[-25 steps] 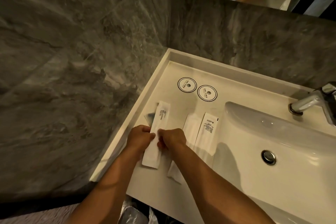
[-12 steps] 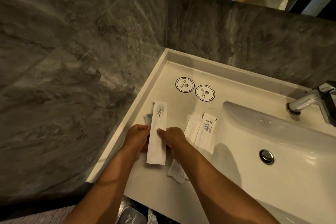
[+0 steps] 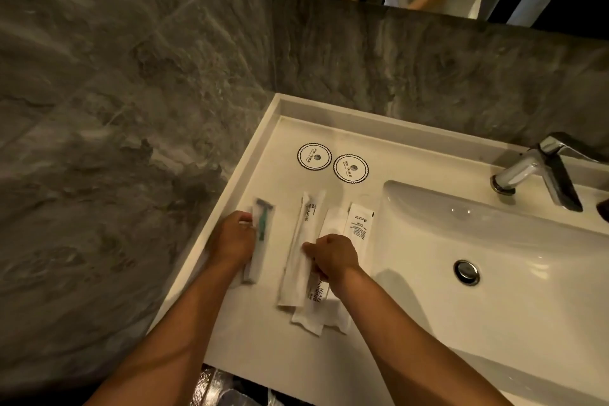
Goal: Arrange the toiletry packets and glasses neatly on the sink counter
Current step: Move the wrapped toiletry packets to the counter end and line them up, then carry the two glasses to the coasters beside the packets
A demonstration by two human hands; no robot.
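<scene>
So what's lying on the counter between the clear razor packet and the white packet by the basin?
Head view: a long white toothbrush packet and a plain white packet, edges overlapping.

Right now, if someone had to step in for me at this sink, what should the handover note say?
Left hand: closed on the razor packet by the counter's left rim.
Right hand: pressing on the toothbrush packets, which overlap.
Two more packets lie beside the basin. Two round coasters sit at the back.
Done: razor packet separated.
Left: straighten the overlapped packets. No glasses in view yet.
</scene>
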